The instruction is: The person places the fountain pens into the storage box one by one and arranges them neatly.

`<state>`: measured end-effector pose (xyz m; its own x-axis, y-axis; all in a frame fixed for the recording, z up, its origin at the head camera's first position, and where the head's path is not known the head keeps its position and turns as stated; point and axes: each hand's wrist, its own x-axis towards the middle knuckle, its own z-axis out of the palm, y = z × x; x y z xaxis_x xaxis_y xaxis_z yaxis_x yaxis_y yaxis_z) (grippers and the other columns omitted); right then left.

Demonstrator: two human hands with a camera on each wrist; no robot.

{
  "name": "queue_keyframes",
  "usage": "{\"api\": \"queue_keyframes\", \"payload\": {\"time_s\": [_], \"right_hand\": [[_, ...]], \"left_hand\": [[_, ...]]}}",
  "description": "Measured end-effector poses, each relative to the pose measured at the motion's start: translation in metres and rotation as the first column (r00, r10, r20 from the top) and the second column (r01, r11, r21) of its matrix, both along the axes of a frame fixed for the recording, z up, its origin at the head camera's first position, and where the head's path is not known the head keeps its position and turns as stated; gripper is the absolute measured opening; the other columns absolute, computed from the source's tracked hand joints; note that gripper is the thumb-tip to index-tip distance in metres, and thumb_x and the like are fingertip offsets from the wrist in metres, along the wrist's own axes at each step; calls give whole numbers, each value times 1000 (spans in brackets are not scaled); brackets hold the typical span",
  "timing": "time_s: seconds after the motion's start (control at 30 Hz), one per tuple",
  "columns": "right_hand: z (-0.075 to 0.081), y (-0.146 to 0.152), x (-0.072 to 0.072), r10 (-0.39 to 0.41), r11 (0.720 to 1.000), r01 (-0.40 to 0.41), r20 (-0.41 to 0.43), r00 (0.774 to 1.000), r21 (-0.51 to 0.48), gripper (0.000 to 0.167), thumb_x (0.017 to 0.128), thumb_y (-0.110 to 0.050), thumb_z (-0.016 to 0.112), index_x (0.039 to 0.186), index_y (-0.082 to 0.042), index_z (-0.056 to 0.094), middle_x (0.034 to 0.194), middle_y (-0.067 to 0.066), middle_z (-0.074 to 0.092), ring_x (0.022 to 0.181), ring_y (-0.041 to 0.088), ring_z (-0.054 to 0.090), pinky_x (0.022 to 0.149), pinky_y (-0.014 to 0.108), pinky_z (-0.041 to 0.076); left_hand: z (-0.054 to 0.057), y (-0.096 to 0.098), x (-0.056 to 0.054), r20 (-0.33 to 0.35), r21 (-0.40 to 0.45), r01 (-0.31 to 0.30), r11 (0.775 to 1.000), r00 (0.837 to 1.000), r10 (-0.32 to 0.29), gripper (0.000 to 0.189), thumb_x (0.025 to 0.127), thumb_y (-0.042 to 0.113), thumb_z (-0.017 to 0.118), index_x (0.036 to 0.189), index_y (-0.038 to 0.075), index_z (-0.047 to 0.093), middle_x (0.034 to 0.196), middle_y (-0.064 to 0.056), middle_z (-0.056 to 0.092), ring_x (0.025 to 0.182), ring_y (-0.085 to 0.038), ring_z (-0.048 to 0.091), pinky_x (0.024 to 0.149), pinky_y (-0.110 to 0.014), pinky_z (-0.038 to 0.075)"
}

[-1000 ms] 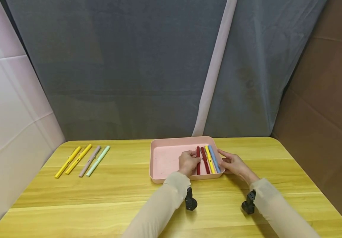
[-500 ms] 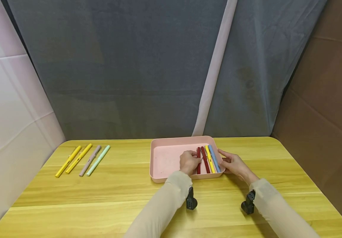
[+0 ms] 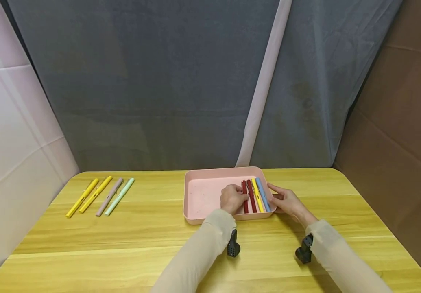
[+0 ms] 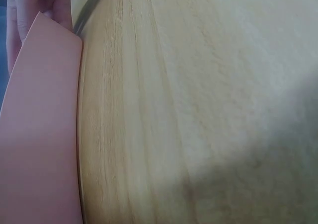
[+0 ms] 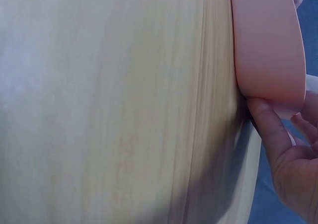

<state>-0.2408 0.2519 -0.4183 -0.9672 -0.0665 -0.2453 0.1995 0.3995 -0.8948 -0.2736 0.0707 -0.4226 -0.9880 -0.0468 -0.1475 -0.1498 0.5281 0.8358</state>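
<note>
The pink tray [image 3: 204, 221] lies on the wooden table. Inside it, at the right, are two dark red pens, a yellow pen [image 3: 257, 196] and a blue pen [image 3: 263, 194], side by side. My left hand [image 3: 234, 199] reaches in over the front wall and pinches the leftmost red pen [image 3: 245, 205]; its other fingers are partly hidden. On the tray's right side, my right hand [image 3: 290, 203] holds the wall, with the thumb [image 5: 271, 127] against the lower corner in the right wrist view. The left wrist view shows fingers [image 4: 30, 10] beyond the tray wall.
On the left of the table lie two yellow pens [image 3: 83, 198], a pale mauve pen [image 3: 109, 197] and a mint green pen [image 3: 119, 197], slanting alike. A grey curtain [image 3: 159, 101] hangs behind the table, with a brown panel [image 3: 408, 142] at the right.
The leftmost red pen has tilted slightly, its lower end shifting a little to the right under my left hand. My right hand stays at the tray's side.
</note>
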Motion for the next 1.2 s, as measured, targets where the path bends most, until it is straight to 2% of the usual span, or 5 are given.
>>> {"api": "queue_keyframes", "payload": {"time_s": [0.5,0.67,0.93,1.2], "right_hand": [[2,-2,2,-25,999,26,-5,1000,40,60,95,-2,51,148,-11,27,138,30,42,113,32,54,88,42,50],[0,-2,3,-26,999,26,-13,1000,22,59,95,-2,51,148,-10,27,139,31,41,115,34,53,87,42,50],[-1,-4,3,-39,999,40,-18,999,25,59,95,-2,51,148,-11,28,138,30,41,116,35,53,86,42,51],[-1,-5,4,-44,999,45,-30,999,31,57,96,-2,49,148,-10,28,142,30,37,117,32,50,87,42,51]], "left_hand": [[1,-1,-2,0,-24,19,1000,1000,-19,26,77,22,78,95,5,71,88,-6,67,74,-15,55,68,-25,48],[0,-1,-1,-15,-42,15,999,1000,-15,26,77,24,78,95,6,71,89,-6,68,75,-15,55,71,-27,48],[-1,-1,-1,-21,-60,6,998,1000,-8,26,76,25,78,93,6,71,88,-6,68,72,-15,55,66,-25,46],[-2,-1,-1,-39,-79,35,996,998,-38,24,77,26,78,88,6,70,81,-5,66,68,-14,53,60,-22,43]]}}
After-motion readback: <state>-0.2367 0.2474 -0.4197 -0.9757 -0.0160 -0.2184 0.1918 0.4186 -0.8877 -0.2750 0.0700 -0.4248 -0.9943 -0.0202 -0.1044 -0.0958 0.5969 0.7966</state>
